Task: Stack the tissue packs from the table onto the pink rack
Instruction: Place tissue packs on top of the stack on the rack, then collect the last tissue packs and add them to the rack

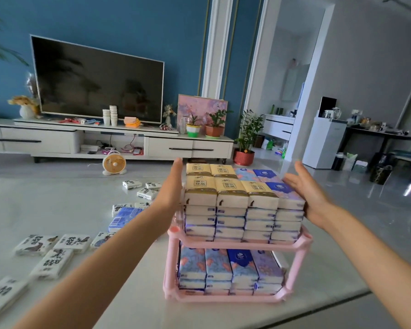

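Your forearms point(100, 264) reach forward; left hand point(173, 186) and right hand point(305, 191), fingers straight, flank the top stack of tissue packs point(233, 193) on the pink rack point(294, 245), probably squaring it, though left-side contact is hard to judge. Loose packs point(57, 255) lie on the table point(133, 290) to your left, nothing blocking them.

Two-tier pink rack point(223, 298) stands upright on the worktop point(57, 198), both tiers stacked with tissue packs point(230, 186) (yellow and blue uppermost); black-and-white packs point(55, 260) lie loose to its left.
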Available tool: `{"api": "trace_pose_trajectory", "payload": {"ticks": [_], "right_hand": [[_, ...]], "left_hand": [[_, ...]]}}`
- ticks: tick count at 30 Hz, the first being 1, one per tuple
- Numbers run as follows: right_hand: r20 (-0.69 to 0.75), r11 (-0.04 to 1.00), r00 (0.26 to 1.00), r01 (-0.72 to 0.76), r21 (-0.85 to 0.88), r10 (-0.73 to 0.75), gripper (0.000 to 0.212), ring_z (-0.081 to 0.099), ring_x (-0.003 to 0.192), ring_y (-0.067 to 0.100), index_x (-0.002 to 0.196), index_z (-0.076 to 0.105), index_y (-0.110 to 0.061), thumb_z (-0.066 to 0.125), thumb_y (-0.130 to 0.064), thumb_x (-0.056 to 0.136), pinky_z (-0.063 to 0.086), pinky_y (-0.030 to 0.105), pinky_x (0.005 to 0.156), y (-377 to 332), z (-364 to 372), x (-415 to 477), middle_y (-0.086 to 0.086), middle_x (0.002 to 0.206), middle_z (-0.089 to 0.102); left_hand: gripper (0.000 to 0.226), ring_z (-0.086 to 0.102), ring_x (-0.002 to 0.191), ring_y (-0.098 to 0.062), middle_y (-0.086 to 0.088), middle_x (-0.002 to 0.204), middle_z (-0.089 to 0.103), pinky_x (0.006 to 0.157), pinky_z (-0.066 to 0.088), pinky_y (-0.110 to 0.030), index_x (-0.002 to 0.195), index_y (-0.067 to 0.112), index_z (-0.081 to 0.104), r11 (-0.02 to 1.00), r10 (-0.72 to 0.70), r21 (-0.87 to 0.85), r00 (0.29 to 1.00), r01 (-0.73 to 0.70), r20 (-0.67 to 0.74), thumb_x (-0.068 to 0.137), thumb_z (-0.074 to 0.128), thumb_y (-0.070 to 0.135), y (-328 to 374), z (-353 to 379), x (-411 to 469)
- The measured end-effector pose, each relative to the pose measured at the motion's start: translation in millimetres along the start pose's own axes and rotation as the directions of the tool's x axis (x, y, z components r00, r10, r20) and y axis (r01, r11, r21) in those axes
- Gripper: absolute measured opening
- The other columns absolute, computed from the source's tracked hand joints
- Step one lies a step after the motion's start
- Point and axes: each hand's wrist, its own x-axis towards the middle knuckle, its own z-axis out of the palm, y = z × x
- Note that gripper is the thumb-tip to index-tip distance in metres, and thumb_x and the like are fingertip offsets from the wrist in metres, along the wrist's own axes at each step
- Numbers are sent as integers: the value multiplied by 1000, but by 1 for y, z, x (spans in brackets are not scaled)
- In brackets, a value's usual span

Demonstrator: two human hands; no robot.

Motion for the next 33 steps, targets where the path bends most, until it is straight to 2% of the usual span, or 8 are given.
{"api": "trace_pose_trajectory", "payload": {"ticks": [4, 7, 10, 15, 20, 23, 26, 33], "right_hand": [[-324, 873, 811, 458, -169, -488, 17, 59, 98, 14, 96, 59, -17, 43, -21, 95, 43, 21, 77, -17, 15, -31, 2, 100, 65], [1, 704, 724, 670, -236, -690, 20, 61, 82, -1, 85, 60, -27, 48, -14, 94, 47, 11, 73, -23, 50, -77, -7, 83, 67], [444, 628, 676, 728, -277, -588, 15, 57, 93, -4, 94, 61, -37, 53, -40, 82, 40, 4, 78, 0, 109, -116, -18, 99, 62], [728, 577, 592, 746, -333, -346, 19, 38, 105, -17, 106, 50, -39, 54, -32, 88, 27, -1, 85, 62, 227, -119, -25, 109, 48], [769, 601, 623, 672, -433, -142, 43, 38, 125, 15, 131, 43, -15, 53, -16, 89, 27, 18, 99, 115, 339, -93, 2, 132, 45], [743, 493, 645, 711, -501, -176, 60, 14, 141, 21, 145, 24, -16, 50, -24, 91, 12, 27, 112, 131, 389, -82, 9, 153, 18], [708, 380, 690, 702, -603, -152, 66, -2, 144, 26, 149, 9, -25, 43, -37, 94, 2, 34, 115, 144, 417, -63, 10, 156, -1], [600, 395, 727, 686, -611, -334, 63, 47, 103, 36, 111, 59, -16, 28, -51, 68, 38, 42, 85, 177, 417, -67, 13, 109, 51]], "left_hand": [[60, 31, 135, -12, 6, 145, 37, 110, 23, -41, 140, 20, 37, 999, 39, 30, 989, -35, -146, 94, 20, 55, -15, -61, -15], [27, 54, 114, -16, 6, 114, 62, 90, 41, -31, 106, 23, 62, 984, 117, 159, 966, -81, -232, 92, 47, 40, -45, -115, -50], [19, 60, 88, 3, 17, 84, 67, 73, 40, -16, 79, 40, 66, 875, 323, 455, 900, -166, -292, 81, 54, 26, -96, -170, -92], [28, 51, 99, -7, 15, 102, 56, 86, 31, -4, 95, 27, 58, 559, 474, 829, 832, -31, -288, 79, 37, 19, -169, -223, -149], [44, 48, 119, -27, -7, 128, 54, 98, 41, -34, 120, 19, 49, 403, 473, 905, 817, 133, -331, 78, 38, 26, -197, -228, -151], [72, 16, 141, -24, -12, 151, 26, 113, 10, -34, 142, 13, 32, 350, 302, 868, 835, 352, -460, 79, 31, 46, -192, -229, -143], [71, 47, 126, -30, -13, 133, 52, 103, 22, -38, 129, 10, 51, 191, 270, 891, 850, 412, -451, 75, 39, 53, -199, -231, -135], [50, 35, 89, -29, -18, 96, 52, 74, 48, -43, 100, 3, 58, 350, 399, 774, 664, 528, -633, 58, 77, 20, -196, -236, -106]]}}
